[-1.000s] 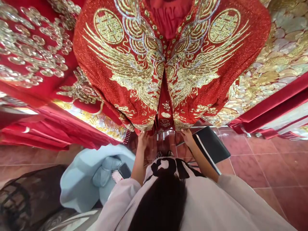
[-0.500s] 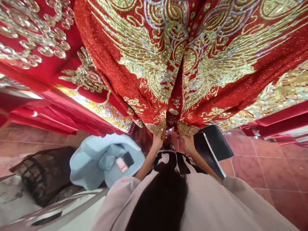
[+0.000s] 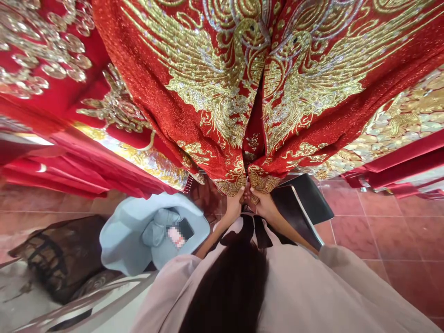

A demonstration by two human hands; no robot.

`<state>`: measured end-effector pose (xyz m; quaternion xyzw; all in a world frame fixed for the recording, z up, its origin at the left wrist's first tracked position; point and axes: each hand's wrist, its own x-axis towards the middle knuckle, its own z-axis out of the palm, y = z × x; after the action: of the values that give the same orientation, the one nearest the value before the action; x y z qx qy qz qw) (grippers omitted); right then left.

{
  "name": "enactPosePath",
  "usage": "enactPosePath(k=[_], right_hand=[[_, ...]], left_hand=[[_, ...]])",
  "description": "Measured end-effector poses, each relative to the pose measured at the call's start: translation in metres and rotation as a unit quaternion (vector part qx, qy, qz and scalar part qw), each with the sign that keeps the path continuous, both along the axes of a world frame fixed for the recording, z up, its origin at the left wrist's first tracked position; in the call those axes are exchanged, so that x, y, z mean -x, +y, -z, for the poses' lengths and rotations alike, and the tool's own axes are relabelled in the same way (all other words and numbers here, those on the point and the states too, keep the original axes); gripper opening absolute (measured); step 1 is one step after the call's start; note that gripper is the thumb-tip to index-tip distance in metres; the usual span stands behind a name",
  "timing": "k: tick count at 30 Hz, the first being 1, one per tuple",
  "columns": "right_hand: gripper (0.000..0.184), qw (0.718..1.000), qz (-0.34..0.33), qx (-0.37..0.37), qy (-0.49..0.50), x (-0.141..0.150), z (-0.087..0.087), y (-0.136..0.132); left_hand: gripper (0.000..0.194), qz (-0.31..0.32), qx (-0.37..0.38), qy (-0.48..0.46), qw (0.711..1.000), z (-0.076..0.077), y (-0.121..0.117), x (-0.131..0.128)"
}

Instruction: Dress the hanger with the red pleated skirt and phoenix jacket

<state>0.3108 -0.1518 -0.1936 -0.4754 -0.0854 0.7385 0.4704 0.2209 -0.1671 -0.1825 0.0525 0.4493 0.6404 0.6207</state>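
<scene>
A red sparkly jacket with gold embroidered birds hangs in front of me, its two front panels parted in the middle. My left hand pinches the lower front corner of the left panel. The right panel's lower corner is gripped by my right hand. Both hands are close together in front of my waist, thumbs on top of the gold-patterned hem. Between the panels a darker red embroidered layer shows. My fingertips are partly hidden under the cloth.
Red garments with gold beading hang at the left, and a gold-scaled one at the right. A pale blue chair holds a phone. A black chair stands to the right, and a dark bag lies at left.
My hands have come together from either side, drawing the two lower corners of the jacket closer. The gap between the panels has narrowed at the bottom.
</scene>
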Motion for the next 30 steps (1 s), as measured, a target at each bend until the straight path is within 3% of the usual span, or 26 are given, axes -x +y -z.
enactPosePath(k=[9, 15, 24, 30], right_hand=[[0.028, 1.000, 0.004, 0.017, 0.018, 0.0098, 0.0000, -0.0018], [0.036, 0.999, 0.028, 0.019, 0.000, 0.0107, -0.0047, -0.0061], [0.035, 0.999, 0.039, 0.025, 0.005, 0.0065, -0.0047, -0.0054], [0.033, 0.999, 0.042, 0.022, -0.001, 0.0047, -0.0046, -0.0061]], left_hand=[[0.036, -0.021, 0.017, -0.031, 0.999, -0.0021, -0.0038, -0.0019], [0.041, -0.036, 0.011, -0.031, 0.999, -0.0002, -0.0009, -0.0042], [0.040, -0.006, 0.020, -0.051, 0.998, 0.0072, 0.0025, -0.0071], [0.050, -0.021, 0.012, -0.016, 1.000, 0.0066, 0.0030, -0.0095]])
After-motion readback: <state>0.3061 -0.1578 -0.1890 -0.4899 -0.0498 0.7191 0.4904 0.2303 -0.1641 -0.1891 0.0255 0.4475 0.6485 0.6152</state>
